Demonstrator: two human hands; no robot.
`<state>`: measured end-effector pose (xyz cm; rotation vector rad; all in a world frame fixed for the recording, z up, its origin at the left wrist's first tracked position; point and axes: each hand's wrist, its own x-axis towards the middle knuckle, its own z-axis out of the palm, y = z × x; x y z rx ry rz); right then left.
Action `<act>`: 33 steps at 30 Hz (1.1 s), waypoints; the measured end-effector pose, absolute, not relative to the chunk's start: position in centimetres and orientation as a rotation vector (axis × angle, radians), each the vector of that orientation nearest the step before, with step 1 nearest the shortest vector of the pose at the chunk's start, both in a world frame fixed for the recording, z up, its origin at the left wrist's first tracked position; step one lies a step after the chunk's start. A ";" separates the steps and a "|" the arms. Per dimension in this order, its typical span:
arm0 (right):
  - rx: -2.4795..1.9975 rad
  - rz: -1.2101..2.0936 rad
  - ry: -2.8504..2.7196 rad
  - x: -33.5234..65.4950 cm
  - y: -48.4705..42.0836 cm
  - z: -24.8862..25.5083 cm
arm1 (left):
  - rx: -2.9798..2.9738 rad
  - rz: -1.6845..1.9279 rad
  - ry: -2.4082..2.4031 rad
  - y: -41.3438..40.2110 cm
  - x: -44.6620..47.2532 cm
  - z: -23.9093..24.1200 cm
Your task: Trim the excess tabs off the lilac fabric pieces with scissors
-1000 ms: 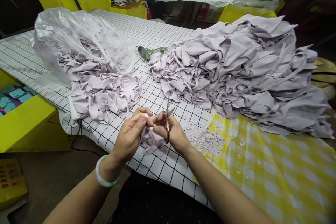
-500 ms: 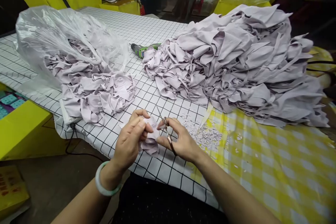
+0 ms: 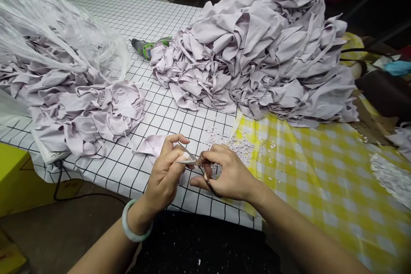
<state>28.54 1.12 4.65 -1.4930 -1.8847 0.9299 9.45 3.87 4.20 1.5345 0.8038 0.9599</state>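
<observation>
My left hand [image 3: 167, 171], with a pale green bangle on the wrist, pinches a small piece of pale lilac fabric [image 3: 150, 143] that trails onto the table. My right hand [image 3: 226, 171] is closed round a pair of small scissors [image 3: 194, 162], whose blades point left at the fabric edge held in my left fingers. Both hands hover over the near edge of the black-and-white grid table cover [image 3: 167, 115]. A scatter of tiny fabric clippings [image 3: 239, 145] lies just beyond my right hand.
A large heap of lilac fabric pieces [image 3: 257, 47] fills the far middle. Another heap [image 3: 80, 102] spills from a clear plastic bag [image 3: 48, 25] at left. A green power drill [image 3: 146, 47] lies between them. Yellow checked cloth [image 3: 321, 171] covers the right; yellow boxes [image 3: 19, 180] stand at left.
The view has dipped and swung right. The scissors swung from upright to pointing left at the fabric. The fabric piece, bunched between my hands before, now trails flat on the table.
</observation>
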 end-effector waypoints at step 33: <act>-1.787 0.733 -1.443 31.5 -4.1 0.8 | 1.768 0.707 0.529 5.4 15.5 1.5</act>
